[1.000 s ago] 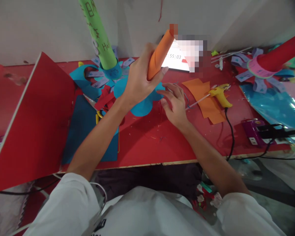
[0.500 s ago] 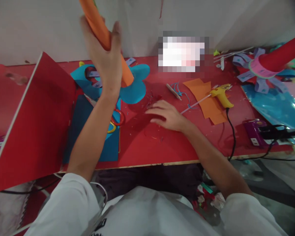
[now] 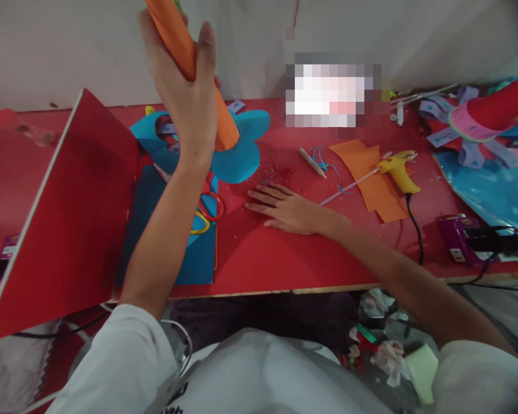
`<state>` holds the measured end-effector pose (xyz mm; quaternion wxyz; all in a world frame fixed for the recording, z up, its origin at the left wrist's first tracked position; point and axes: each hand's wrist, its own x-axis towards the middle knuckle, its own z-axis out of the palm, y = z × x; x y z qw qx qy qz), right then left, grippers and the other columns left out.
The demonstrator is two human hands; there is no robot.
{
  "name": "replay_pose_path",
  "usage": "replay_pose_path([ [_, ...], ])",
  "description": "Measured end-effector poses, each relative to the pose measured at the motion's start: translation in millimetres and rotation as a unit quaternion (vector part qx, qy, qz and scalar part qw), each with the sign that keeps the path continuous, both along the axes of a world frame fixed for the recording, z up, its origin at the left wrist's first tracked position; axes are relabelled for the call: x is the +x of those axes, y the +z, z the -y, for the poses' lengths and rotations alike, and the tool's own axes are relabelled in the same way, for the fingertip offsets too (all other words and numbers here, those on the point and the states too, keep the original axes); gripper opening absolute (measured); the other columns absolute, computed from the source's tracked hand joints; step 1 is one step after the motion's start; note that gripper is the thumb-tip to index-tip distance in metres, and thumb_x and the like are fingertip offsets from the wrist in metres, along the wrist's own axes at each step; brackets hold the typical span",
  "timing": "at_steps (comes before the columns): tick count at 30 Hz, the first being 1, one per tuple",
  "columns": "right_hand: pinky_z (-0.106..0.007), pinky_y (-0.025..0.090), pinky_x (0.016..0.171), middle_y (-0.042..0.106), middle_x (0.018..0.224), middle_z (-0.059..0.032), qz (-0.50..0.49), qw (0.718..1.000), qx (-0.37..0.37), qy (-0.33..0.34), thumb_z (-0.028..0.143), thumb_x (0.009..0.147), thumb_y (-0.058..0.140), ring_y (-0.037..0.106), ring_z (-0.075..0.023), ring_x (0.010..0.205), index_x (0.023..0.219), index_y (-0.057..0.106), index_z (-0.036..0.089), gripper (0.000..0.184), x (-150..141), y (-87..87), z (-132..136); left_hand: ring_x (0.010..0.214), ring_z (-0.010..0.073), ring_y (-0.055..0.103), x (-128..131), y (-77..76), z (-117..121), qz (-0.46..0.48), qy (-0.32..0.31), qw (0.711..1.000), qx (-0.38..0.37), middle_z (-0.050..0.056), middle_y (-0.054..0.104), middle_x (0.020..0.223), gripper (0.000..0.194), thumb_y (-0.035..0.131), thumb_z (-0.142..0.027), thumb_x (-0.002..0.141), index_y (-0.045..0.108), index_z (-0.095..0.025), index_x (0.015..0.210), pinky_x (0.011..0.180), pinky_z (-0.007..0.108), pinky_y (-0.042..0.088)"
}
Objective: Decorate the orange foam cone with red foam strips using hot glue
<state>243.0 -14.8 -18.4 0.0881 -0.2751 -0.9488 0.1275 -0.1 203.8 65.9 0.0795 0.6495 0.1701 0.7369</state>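
My left hand [image 3: 189, 92] is raised above the red table [image 3: 285, 259], closed round an orange paper tube [image 3: 224, 129]. The tube slants from the top of the view down to a blue flower-shaped paper [image 3: 242, 152] lying on the table, and its lower end meets that paper. My right hand [image 3: 285, 210] lies flat and open on the table, fingers stretched out to the left, just right of the blue paper. It holds nothing.
A large red sheet [image 3: 64, 218] stands tilted at the left. Scissors [image 3: 205, 210] lie on a dark blue sheet [image 3: 155, 230]. A yellow glue gun [image 3: 399, 172] rests on orange paper [image 3: 366, 172]. A purple power strip [image 3: 455, 236] and a red tube [image 3: 501, 106] sit at the right.
My left hand swung the orange tube up and to the left, its lower end now on the blue flower paper. My right hand let go of that paper and flattened on the table.
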Motion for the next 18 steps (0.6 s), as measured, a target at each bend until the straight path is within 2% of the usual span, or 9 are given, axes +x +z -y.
replay_pose_path([
  [2, -0.061, 0.023, 0.137, 0.029, 0.181, -0.0102, 0.004, 1.000, 0.003, -0.027, 0.049, 0.115, 0.039, 0.024, -0.0326, 0.169, 0.172, 0.037, 0.024, 0.063, 9, -2.5, -16, 0.073, 0.0054, 0.064, 0, 2.3, -1, -0.010, -0.026, 0.999, 0.031, 0.001, 0.061, 0.121, 0.039, 0.058, -0.047, 0.112, 0.035, -0.030, 0.139, 0.053, 0.020, 0.059],
  [7, -0.066, 0.018, 0.137, 0.023, 0.183, -0.0081, 0.013, 0.996, -0.003, -0.084, 0.055, 0.114, 0.035, 0.019, -0.0337, 0.170, 0.176, 0.026, 0.028, 0.068, 18, -7.3, -48, 0.068, 0.0042, 0.064, -1, 9.1, 2, -0.001, -0.037, 0.998, 0.041, 0.000, 0.063, 0.128, 0.047, 0.061, -0.051, 0.110, 0.033, -0.035, 0.144, 0.051, 0.019, 0.057],
  [11, -0.066, 0.013, 0.138, 0.019, 0.184, -0.0080, 0.020, 0.995, -0.020, -0.099, 0.062, 0.111, 0.036, 0.015, -0.0337, 0.171, 0.177, 0.023, 0.029, 0.075, 17, -10.5, -72, 0.069, 0.0047, 0.060, 8, 13.6, 9, 0.006, -0.067, 0.996, 0.057, 0.001, 0.057, 0.118, 0.021, 0.053, -0.039, 0.115, 0.046, -0.031, 0.132, 0.053, 0.019, 0.057],
  [15, -0.068, 0.015, 0.137, 0.018, 0.185, -0.0083, 0.035, 0.990, -0.037, -0.133, 0.062, 0.111, 0.036, 0.014, -0.0374, 0.171, 0.176, 0.024, 0.027, 0.076, 13, -12.8, -98, 0.069, 0.0056, 0.058, 16, 12.3, 14, 0.024, -0.096, 0.994, 0.055, 0.000, 0.055, 0.117, 0.028, 0.057, -0.039, 0.113, 0.040, -0.033, 0.136, 0.056, 0.021, 0.058],
  [18, -0.067, 0.022, 0.135, 0.028, 0.182, -0.0116, 0.024, 0.986, -0.013, -0.163, 0.054, 0.113, 0.034, 0.023, -0.0398, 0.169, 0.173, 0.033, 0.023, 0.068, 12, -13.8, -114, 0.069, 0.0066, 0.057, 23, 10.4, 26, 0.018, -0.090, 0.996, 0.006, 0.002, 0.057, 0.120, 0.037, 0.060, -0.055, 0.109, 0.044, -0.029, 0.129, 0.058, 0.022, 0.056],
])
